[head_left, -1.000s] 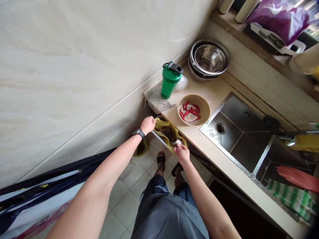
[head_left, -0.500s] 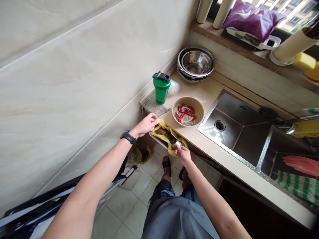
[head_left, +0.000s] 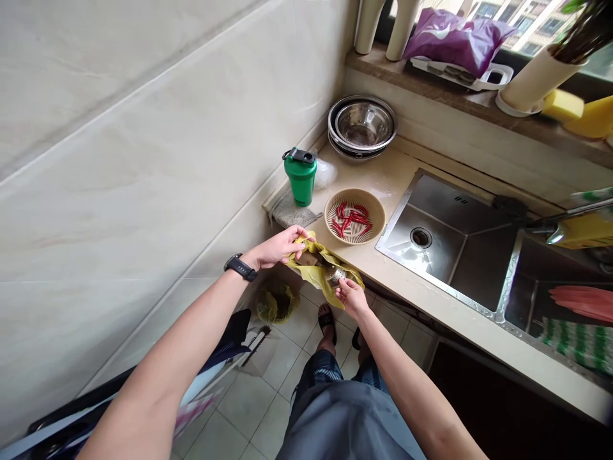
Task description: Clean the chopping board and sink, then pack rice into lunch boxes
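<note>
Firstly, left hand (head_left: 280, 248): it is closed on the upper edge of a yellow plastic bag (head_left: 313, 268), with the fingers bent over the plastic. A black wristwatch (head_left: 241, 267) sits on this wrist.

Right hand (head_left: 352, 299): it is also closed, and it pinches a perforated metal strainer (head_left: 336, 276) at the mouth of the bag.

Strainer place: it is between the two hands, just beside the front edge of the stone surface (head_left: 397, 172), and above the tiled floor (head_left: 239, 409).

Bag inside: some dark brown matter (head_left: 311, 259) lies there, but I cannot tell exactly what it is.

On the surface: a woven basket (head_left: 335, 214) with red chilies (head_left: 352, 220) is the nearest to the hands. A green shaker bottle (head_left: 300, 179) stands on a grey cloth (head_left: 292, 212), and stacked steel bowls (head_left: 363, 124) are near the wall corner.

Sink: a steel double sink (head_left: 460, 217) is set into the surface on the right side, and red and green cloths (head_left: 577, 326) lie in its far basin.

Floor: a second yellow bag (head_left: 276, 303) lies below the left hand, and the person's sandals (head_left: 327, 322) are under the hands.
</note>
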### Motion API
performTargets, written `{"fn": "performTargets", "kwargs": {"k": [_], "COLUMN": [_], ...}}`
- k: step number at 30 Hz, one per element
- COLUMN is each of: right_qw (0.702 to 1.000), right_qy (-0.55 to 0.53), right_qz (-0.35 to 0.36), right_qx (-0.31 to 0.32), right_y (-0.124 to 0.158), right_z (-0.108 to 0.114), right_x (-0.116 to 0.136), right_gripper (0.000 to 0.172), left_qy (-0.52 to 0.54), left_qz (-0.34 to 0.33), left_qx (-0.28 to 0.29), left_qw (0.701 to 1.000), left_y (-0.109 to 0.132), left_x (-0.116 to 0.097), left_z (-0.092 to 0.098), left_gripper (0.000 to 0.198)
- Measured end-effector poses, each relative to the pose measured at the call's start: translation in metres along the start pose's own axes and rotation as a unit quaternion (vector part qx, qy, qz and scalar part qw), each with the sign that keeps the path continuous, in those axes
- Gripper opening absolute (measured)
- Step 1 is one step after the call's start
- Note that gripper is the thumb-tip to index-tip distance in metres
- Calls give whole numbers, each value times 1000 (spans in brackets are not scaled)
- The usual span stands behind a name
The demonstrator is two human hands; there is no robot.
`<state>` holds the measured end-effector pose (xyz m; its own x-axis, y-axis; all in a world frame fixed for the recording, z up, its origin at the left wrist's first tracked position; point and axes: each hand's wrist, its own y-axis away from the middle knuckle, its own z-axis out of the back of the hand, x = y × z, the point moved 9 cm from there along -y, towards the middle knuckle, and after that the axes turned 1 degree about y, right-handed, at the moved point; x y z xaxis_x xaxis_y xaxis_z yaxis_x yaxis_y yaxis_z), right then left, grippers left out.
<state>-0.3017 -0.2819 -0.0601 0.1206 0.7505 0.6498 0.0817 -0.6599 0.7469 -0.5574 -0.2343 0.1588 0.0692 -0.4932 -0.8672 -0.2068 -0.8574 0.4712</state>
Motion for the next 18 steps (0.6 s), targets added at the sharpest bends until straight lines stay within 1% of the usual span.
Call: {"fn": "performTargets", "kwargs": {"k": [2,4,8,9,11,14,15,18], "right_qw": [999,999,999,999,1000,999,998,999], "right_qy": [12,17,-22,-29,-24,0,1,-29], "right_qz": [-7,-2,18,17,6,-9,-7,14], "right_qx": [-33,-40,25,30,6,-54,-54,6], "right_y": [1,2,6,7,7,7,7,7], "right_z": [5,3,-17,-18,-13,0,1,-9], "right_x": [-1,2,13,14,11,5,4,5], "right_gripper": [33,35,33,32,32,35,36,32], "left_qy": [-2,-6,-11,-9,-2,10,12,12], "left_qz": [-2,-3,-10,-13,-16,-11,-10,-15], "left_qx": [3,8,18,19,21,23,25,30], "left_qw": [1000,1000,1000,1000,1000,1000,1000,999], "left_y": [1,3,7,8,10,13,14,17], "left_x": [-3,-5,-10,-11,-13,-14,-14,-15], "left_z": [-2,-5,-11,-12,-13,-16,-17,-21], "left_gripper": [40,41,41,41,41,42,42,42]}}
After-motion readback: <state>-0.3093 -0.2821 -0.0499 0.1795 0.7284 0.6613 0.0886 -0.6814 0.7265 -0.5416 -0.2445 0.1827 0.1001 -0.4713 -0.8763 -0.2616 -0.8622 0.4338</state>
